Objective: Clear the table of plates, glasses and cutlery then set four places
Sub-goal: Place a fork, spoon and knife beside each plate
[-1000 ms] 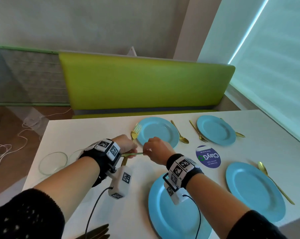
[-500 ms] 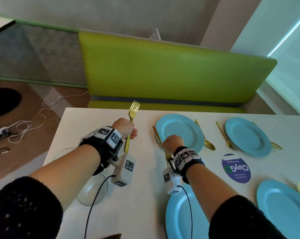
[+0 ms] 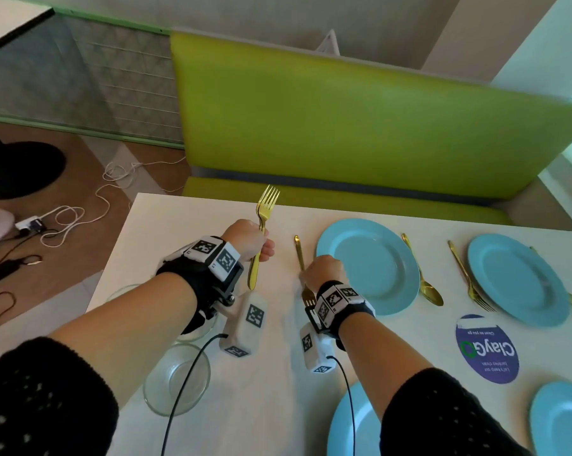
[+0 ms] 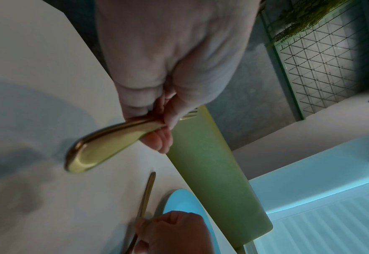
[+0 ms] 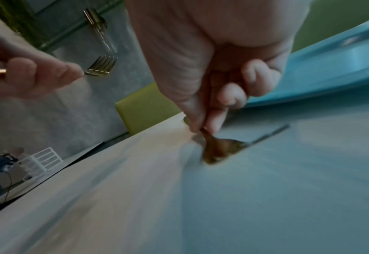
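My left hand (image 3: pixel 256 246) grips a gold fork (image 3: pixel 266 205) by the handle and holds it upright above the white table (image 3: pixel 185 232), tines up. In the left wrist view the handle end (image 4: pixel 100 149) sticks out below my curled fingers (image 4: pixel 157 142). My right hand (image 3: pixel 315 274) pinches a second gold fork (image 3: pixel 298 250), which lies on the table just left of the far blue plate (image 3: pixel 373 258). Its tines (image 3: pixel 308 299) point back toward my wrist. In the right wrist view my fingers (image 5: pixel 213 120) pinch that fork (image 5: pixel 218 149) against the tabletop.
A gold spoon (image 3: pixel 424 281) lies right of the far plate, then a fork (image 3: pixel 469 281) and another blue plate (image 3: pixel 518 278). Two more blue plates (image 3: pixel 350 426) (image 3: pixel 561 419) sit near me. Glass bowls (image 3: pixel 176 380) stand at the left. A purple sticker (image 3: pixel 487 348) marks the table. A green bench (image 3: pixel 343 126) runs behind.
A second ago both hands met over one spot by the plate. Since then my left hand lifted a fork upright and my right hand laid the other fork left of the plate.
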Demonstrator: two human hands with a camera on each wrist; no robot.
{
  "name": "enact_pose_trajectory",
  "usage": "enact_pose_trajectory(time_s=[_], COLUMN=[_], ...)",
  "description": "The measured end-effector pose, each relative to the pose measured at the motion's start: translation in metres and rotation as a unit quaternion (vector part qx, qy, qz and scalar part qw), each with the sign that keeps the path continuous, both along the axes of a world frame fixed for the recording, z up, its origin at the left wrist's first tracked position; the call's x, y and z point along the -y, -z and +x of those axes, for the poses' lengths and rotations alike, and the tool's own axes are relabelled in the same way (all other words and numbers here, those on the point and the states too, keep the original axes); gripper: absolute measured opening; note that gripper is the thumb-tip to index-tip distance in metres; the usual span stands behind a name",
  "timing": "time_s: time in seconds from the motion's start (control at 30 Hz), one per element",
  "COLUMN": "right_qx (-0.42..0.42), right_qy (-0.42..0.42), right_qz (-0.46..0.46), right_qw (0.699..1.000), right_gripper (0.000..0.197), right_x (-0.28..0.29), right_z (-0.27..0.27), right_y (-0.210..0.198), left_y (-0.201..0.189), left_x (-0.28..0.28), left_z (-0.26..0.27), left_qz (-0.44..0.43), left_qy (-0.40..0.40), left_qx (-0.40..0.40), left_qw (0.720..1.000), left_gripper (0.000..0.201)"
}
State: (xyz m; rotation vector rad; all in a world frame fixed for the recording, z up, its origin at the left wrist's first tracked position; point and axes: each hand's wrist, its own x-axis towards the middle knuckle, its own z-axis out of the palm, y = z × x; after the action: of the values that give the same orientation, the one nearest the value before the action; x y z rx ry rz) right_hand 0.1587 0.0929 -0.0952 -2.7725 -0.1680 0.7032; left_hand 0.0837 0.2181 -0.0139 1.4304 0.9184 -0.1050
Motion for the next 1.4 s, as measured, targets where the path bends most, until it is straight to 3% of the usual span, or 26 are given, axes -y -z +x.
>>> enact_pose_trajectory(time_s=[0.33,0.77,0.97,1.17,1.3,1.4], right_qx=[0.028,0.031,0.027,0.027,0.024,0.027], right_qy=[0.067,0.066,0.066,0.052,0.006,-0.027], right_qz=[0.036,0.05,0.056,0.086,0.132,0.167], right_qw=[0.997,0.996,0.996,0.995,0.991,0.985], right_gripper=[0.03,0.026,0.036,0.041,0.037,0.036], right_x=[0.002,0.006,0.009,0.017,0.03,0.046], right_z=[0.015,0.017,0.015,0.005,-0.014,-0.035], right_y=[-0.002,0.0,-0.005,-0.014,-0.033,-0.051], left_y=[0.004,0.012,0.012,0.011,0.005,0.0], left_x=[0.002,0.007,0.01,0.017,0.03,0.046], left_z=[0.006,0.006,0.003,-0.004,-0.013,-0.023], left_qz=[0.002,0.017,0.023,0.031,0.049,0.05], left_qy=[-0.01,-0.01,-0.007,-0.002,0.021,0.046], left_qx=[-0.001,-0.014,-0.011,-0.015,-0.005,0.008], left_qw=[1.0,1.0,1.0,0.999,0.999,0.998], left_gripper=[0.027,0.025,0.026,0.024,0.011,0.015])
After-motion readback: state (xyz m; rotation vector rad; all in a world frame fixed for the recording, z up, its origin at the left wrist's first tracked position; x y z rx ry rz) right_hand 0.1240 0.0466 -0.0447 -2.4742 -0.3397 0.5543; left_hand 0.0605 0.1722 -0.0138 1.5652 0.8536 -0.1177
